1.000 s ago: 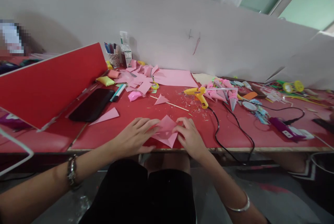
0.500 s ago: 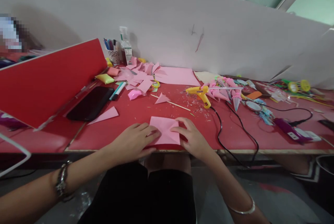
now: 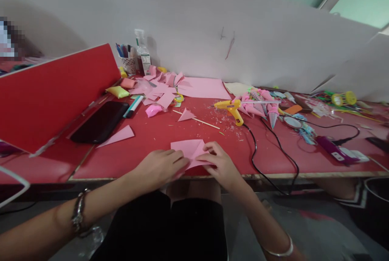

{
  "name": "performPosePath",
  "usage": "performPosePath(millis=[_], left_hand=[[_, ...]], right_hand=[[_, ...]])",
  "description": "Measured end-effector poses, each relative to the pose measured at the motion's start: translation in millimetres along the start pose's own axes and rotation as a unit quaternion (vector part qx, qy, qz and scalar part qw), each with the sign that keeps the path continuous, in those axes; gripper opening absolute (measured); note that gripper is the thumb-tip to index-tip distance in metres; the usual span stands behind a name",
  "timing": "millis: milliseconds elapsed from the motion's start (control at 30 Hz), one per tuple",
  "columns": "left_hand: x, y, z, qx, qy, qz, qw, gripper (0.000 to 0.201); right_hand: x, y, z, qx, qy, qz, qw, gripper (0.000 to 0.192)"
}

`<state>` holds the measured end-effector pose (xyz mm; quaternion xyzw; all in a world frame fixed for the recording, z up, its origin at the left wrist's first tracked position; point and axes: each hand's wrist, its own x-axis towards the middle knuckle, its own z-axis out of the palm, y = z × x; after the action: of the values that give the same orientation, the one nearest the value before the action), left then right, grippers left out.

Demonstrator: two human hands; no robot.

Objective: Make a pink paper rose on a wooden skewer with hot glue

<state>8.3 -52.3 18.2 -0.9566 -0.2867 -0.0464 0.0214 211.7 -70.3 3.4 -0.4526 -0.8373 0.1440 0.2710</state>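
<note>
Left hand (image 3: 165,165), right hand (image 3: 223,165): fingers closed on pink paper (image 3: 186,147) at near edge of table (image 3: 121,159). Paper creased, folding apparently unfinished. Beyond, pink triangle (image 3: 186,115) across stick (image 3: 208,123). Farther, cones (image 3: 272,112) already shaped; scattered pink pieces (image 3: 165,99).

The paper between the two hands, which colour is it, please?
The paper is pink; the head view shows it best.

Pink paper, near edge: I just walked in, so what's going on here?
A person is handling creased pink paper at the near edge of a red table, the left hand at its left side, the right hand at its right. It isn't lying flat. A yellow glue gun lies farther back, beside pink cones.
</note>
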Motion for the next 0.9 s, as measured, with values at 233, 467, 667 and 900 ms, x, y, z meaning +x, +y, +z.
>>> performPosePath(millis=[233, 467, 667, 900], left_hand=[[-4.2, -14.2, -3.3, -0.010, 0.032, -0.026, 0.999, 0.026], [3.4, -12.0, 1.7, -0.085, 0.016, -0.079, 0.993, 0.018], [12.2, -14.2, 5.7, -0.076, 0.018, -0.160, 0.984, 0.028], [16.1, -11.1, 8.5, -0.107, 0.036, -0.190, 0.975, 0.025]], right_hand=[[3.3, 5.4, -10.4, 0.095, -0.026, 0.020, 0.995, 0.018], [6.9, 5.8, -10.9, 0.090, -0.029, 0.049, 0.994, 0.009], [14.3, -4.4, -0.5, -0.086, 0.023, 0.112, 0.990, 0.007], [25.5, -24.7, 14.9, -0.255, 0.040, 0.171, 0.951, 0.027]])
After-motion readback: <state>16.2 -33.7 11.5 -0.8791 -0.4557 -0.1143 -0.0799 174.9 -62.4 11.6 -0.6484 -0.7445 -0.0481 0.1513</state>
